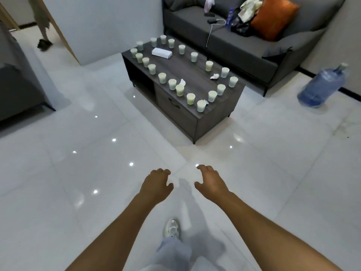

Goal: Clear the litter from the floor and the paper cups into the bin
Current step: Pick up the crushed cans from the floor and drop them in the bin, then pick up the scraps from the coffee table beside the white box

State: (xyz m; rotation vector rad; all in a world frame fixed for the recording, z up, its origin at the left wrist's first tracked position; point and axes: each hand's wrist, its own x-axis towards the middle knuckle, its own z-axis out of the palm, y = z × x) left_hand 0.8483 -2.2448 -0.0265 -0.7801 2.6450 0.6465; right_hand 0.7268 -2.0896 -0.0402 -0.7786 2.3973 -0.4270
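The glossy floor (82, 173) looked bare of litter in view. The grey sofa (244, 47) carried a heap of stuff, and a big blue water jug (320, 87) stood beside it. The paper cups (190, 98) ringed the dark worktop (187, 75) with crumpled tissues (214, 76) between them — no bin visible. The left hand (156, 184) and right hand (212, 182) hung loosely curled, each grip empty, probably mid-stride toward the cups. Any labels were too blurry to read.

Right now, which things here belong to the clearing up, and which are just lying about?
Part of the job:
- paper cups ringed round the coffee table
- crumpled tissues among them
- both hands, empty; no bin in view

Just lying about:
- tissue pack
- water bottle on the floor
- orange cushion and clutter on the sofa
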